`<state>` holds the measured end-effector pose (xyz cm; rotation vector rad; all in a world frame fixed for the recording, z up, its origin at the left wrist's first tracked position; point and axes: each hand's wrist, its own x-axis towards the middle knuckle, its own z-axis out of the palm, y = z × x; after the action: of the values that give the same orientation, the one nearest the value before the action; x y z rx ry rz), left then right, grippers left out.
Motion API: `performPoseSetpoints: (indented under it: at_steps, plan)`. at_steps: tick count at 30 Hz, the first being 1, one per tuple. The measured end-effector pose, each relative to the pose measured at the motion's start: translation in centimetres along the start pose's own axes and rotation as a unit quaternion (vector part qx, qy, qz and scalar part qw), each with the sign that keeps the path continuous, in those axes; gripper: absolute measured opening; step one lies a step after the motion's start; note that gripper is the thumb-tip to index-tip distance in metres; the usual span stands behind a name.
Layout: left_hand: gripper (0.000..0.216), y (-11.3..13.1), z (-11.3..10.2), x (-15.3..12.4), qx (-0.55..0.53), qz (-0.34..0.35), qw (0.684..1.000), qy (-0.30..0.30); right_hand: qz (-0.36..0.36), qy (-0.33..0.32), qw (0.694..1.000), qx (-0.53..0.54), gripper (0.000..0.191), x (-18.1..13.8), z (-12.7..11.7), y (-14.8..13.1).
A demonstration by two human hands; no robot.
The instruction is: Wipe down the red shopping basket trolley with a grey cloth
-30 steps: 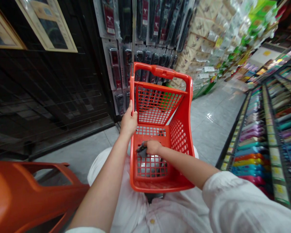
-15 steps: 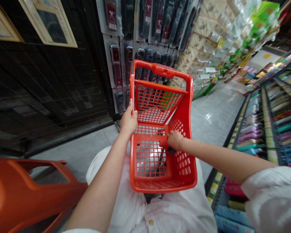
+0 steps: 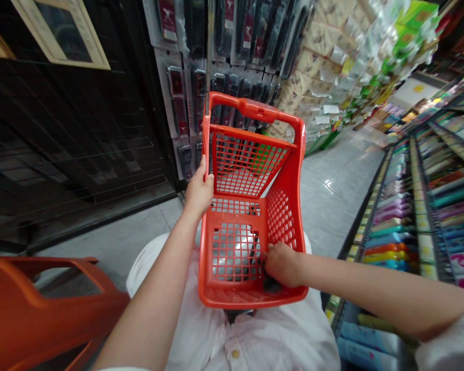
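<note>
A red plastic shopping basket [image 3: 232,219] with gridded walls rests on my lap, its long handle [image 3: 257,109] at the far end. Its inside faces me. My left hand [image 3: 199,190] is wrapped round the basket's left edge, thumb up along the frame. Inside the basket, low on the right, my right hand [image 3: 284,264] is closed with the fingers pointing down and left. Something dark shows just below those fingers, near the bottom corner; what it is cannot be made out.
An orange plastic stool [image 3: 42,309] stands at my left. Ahead hang packaged dark goods [image 3: 251,36] on a rack. On the right, a shelf [image 3: 421,201] holds colourful folded items. Grey tiled floor [image 3: 328,190] runs between the displays.
My right hand has slid down toward me inside the basket, along its right side. My left hand keeps its grip. The view has shifted slightly to the right.
</note>
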<state>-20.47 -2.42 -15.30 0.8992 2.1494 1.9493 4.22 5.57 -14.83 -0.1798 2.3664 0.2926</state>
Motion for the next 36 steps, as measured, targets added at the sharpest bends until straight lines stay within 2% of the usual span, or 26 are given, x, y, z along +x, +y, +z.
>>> performPoseSetpoints:
  at_steps: [2,4,7,9,12,18,21,24,28,31,33,36]
  plan:
    - [0.066,0.0,0.0,0.0,-0.001,0.008,1.0,0.0,0.042,0.012,0.999,-0.013,0.016,-0.8,-1.4,1.6]
    - [0.066,0.0,-0.1,0.0,0.003,0.007,1.0,0.001,0.118,0.03,0.992,-0.034,0.021,-1.3,-3.7,4.9]
    - [0.066,0.0,-0.1,0.0,0.011,0.0,1.0,0.005,0.224,0.103,0.966,-0.075,0.03,-1.3,-6.9,9.9]
    - [0.065,0.0,0.0,0.0,0.009,0.002,1.0,0.011,0.246,0.123,0.957,-0.089,0.032,-1.2,-7.9,11.4]
    - [0.064,-0.1,-0.1,0.0,0.006,0.006,1.0,0.015,0.201,0.1,0.97,-0.092,0.029,-1.1,-7.2,9.8]
    - [0.065,-0.1,-0.3,0.2,0.013,0.008,1.0,0.008,0.046,0.033,0.997,-0.052,0.014,-3.4,-3.3,1.0]
    - [0.065,0.1,-0.5,0.2,0.021,0.007,1.0,0.001,0.019,0.051,0.998,-0.031,0.013,-4.9,-2.7,-0.1]
    - [0.065,0.1,-0.6,0.2,0.024,0.012,1.0,-0.002,0.052,0.114,0.992,-0.032,0.021,-5.5,-3.5,3.2]
    - [0.065,0.1,-0.7,0.1,0.022,0.026,0.999,-0.007,0.16,0.204,0.965,-0.051,0.028,-5.0,-5.8,12.1]
    - [0.065,0.1,-0.7,0.1,0.021,0.027,0.999,-0.01,0.252,0.286,0.924,-0.022,0.029,-4.4,-7.1,18.1]
    - [0.065,0.2,-0.6,0.2,0.02,0.02,1.0,-0.008,0.29,0.322,0.901,0.011,0.032,-4.1,-7.4,20.4]
    - [0.064,0.2,-0.4,0.3,0.019,0.007,1.0,0.001,0.286,0.339,0.896,0.034,0.033,-3.8,-6.7,21.0]
